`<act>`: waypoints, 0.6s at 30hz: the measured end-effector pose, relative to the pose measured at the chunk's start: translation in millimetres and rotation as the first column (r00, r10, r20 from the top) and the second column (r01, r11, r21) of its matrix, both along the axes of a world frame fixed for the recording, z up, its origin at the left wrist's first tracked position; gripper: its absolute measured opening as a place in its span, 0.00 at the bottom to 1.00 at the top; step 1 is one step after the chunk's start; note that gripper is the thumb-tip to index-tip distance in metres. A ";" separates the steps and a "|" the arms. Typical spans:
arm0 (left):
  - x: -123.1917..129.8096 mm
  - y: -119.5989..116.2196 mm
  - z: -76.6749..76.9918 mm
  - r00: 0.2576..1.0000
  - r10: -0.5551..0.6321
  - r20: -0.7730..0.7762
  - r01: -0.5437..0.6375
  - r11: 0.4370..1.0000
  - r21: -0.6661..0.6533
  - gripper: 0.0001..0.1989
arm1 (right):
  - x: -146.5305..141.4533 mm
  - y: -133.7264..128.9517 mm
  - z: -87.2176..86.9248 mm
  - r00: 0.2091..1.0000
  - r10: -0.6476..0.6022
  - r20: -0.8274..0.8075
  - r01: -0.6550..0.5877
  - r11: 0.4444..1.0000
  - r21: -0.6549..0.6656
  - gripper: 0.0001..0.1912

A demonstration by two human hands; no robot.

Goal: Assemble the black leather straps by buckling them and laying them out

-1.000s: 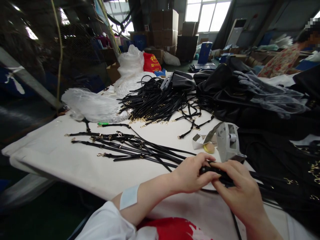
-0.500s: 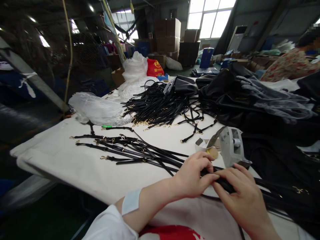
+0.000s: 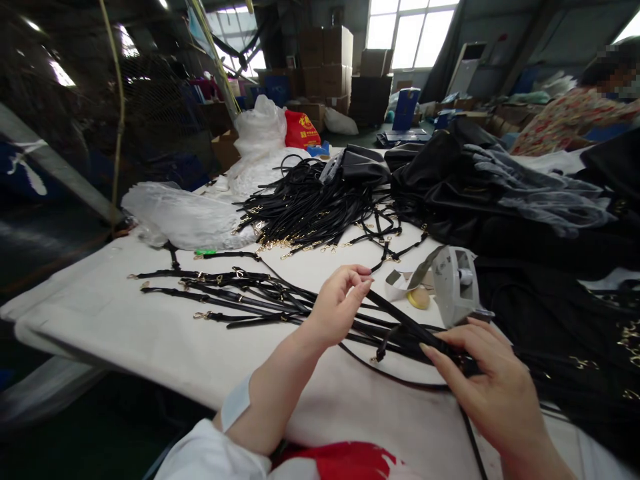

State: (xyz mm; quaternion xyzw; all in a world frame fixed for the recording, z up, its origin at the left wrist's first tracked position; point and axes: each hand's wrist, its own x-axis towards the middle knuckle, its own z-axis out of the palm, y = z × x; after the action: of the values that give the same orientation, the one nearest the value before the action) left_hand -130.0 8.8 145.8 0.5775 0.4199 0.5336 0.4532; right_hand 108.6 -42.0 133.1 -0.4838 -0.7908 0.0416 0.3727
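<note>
A black strap (image 3: 406, 321) runs between my two hands above the table. My left hand (image 3: 336, 308) pinches its far end between thumb and fingertips. Closer to me, my right hand (image 3: 493, 383) is closed around the strap; its fingers partly hide what they grip. Under and beside the hands lie several more black straps (image 3: 260, 307) with gold-coloured clasps, spread toward the left. A short strap end with a metal clip (image 3: 381, 352) hangs or lies just below the held strap; I cannot tell which.
A grey-white tape dispenser (image 3: 456, 283) and a yellow roll (image 3: 419, 298) stand beyond my right hand. Farther back are a heap of black straps (image 3: 305, 207), clear plastic bags (image 3: 185, 213) and black leather-like material (image 3: 445, 187). Another person (image 3: 575, 113) is at the right.
My left hand has moved left and away from my right hand, drawing the strap out between them. The right hand stays near its place. The view has shifted slightly right.
</note>
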 end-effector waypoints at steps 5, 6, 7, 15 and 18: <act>-6.5 4.6 1.9 0.973 -0.202 0.108 0.187 0.973 0.133 0.19 | 5.6 -5.5 -3.7 0.956 -0.109 -0.274 0.063 0.983 -0.171 0.07; -3.5 3.7 -0.7 0.953 -0.286 0.101 0.271 0.952 0.141 0.24 | 6.5 -6.8 -4.6 0.927 -0.138 -0.349 0.065 0.975 -0.212 0.08; 1.3 2.1 -4.2 0.929 -0.362 0.071 0.351 0.926 0.139 0.31 | 7.0 -8.1 -5.3 0.896 -0.162 -0.414 0.058 0.966 -0.253 0.09; 45.8 -17.0 -13.2 0.800 -0.590 -0.108 0.576 0.807 -0.132 0.22 | 3.1 -11.6 -4.8 0.860 -0.179 -0.478 -0.062 0.893 -0.445 0.13; 45.2 -14.3 -8.8 0.804 -0.570 -0.171 0.543 0.820 -0.181 0.18 | 4.5 -9.2 -6.6 0.881 -0.139 -0.453 -0.105 0.875 -0.473 0.15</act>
State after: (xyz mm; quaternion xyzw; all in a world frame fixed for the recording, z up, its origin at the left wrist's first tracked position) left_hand -84.8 -5.4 137.0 0.7008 0.3109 0.2837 0.5760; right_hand 113.0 -51.2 126.5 -0.5435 -0.6351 0.3517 0.4215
